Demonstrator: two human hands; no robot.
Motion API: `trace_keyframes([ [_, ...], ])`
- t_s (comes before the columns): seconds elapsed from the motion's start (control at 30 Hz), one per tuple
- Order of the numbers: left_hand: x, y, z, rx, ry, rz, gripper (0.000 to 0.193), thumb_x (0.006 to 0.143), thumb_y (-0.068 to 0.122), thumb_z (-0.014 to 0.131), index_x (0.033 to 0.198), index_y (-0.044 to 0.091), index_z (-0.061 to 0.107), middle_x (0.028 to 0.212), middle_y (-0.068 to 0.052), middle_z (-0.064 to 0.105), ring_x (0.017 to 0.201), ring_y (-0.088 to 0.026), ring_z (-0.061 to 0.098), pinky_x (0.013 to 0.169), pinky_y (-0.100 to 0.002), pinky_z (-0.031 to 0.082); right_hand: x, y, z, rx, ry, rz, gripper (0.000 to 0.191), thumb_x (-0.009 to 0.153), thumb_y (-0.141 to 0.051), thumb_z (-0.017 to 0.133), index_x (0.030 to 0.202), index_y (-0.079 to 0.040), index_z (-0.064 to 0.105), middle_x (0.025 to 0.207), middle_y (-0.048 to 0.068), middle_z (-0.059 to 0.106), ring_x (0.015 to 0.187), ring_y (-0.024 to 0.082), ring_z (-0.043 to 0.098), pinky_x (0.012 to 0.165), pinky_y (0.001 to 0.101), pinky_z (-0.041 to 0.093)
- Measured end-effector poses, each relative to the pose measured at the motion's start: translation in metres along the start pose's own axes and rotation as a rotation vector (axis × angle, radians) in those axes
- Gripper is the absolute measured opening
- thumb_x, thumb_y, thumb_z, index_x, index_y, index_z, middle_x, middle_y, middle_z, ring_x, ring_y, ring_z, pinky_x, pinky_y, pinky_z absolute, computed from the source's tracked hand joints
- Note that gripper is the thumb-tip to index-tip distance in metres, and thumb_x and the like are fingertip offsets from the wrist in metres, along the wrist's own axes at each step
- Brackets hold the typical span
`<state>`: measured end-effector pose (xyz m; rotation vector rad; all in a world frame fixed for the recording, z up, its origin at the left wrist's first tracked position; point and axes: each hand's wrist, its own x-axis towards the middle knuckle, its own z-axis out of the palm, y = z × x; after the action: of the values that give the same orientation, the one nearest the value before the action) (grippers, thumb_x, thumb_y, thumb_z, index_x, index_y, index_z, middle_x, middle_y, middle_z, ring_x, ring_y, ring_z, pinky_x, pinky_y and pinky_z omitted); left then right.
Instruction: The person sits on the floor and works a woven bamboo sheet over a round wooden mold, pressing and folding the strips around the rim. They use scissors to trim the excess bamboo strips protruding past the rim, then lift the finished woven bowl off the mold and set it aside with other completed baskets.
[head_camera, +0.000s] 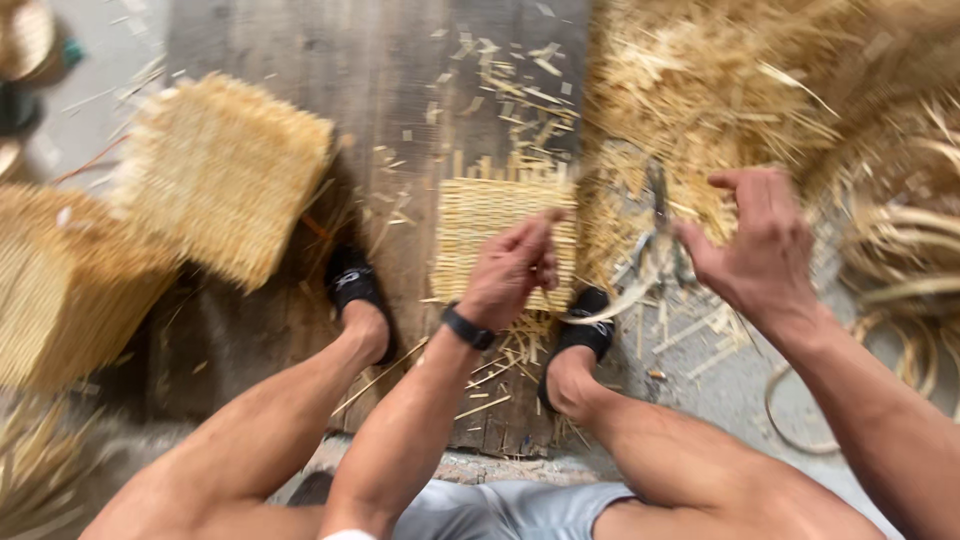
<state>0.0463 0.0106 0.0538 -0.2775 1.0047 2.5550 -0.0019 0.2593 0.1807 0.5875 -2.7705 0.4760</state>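
Left hand (512, 268) pinches the woven mat's (480, 225) right edge; right hand (762, 240) hangs half-curled beside scissors (655, 235).

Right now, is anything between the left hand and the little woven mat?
Nothing visible. The left hand is already right over the woven mat on the wooden board, fingers at its edge. Motion blur hides whether they grip it.

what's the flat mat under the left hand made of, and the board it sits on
The woven mat looks like thin split bamboo or cane strips, pale yellow and unfinished, with loose strip ends along its top edge. The board looks like old bare wood, grey-brown and matt, with lengthwise grain. The left hand pinches the mat's right edge.
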Motion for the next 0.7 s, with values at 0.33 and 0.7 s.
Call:
trace_keyframes([
  [0.33, -0.007, 0.071, 0.007, 0.071, -0.019, -0.281, 0.049, 0.089, 0.063, 0.053, 0.076, 0.016, 0.061, 0.065, 0.003, 0.050, 0.052, -0.009, 0.040, 0.044, -0.026, 0.025, 0.045, -0.100, 0.039, 0.192, -0.123, -0.569, 0.029, 0.080, -0.024, 0.086, 0.102, -0.007, 0.075, 0.096, 0.009, 0.070, 0.083, 0.023, 0.067, 0.067, 0.0354, 0.054],
  [0.7, -0.006, 0.066, -0.017, 0.256, 0.026, -0.186, 0.081, 0.078, 0.092, 0.029, 0.054, 0.017, 0.044, 0.047, 0.005, 0.036, 0.037, -0.009, 0.033, 0.034, -0.030, 0.023, 0.031, -0.116, 0.090, 0.014, -0.087, -0.432, 0.017, 0.094, -0.026, 0.082, 0.096, -0.010, 0.077, 0.073, 0.003, 0.058, 0.063, 0.017, 0.056, 0.045, 0.0320, 0.042],
])
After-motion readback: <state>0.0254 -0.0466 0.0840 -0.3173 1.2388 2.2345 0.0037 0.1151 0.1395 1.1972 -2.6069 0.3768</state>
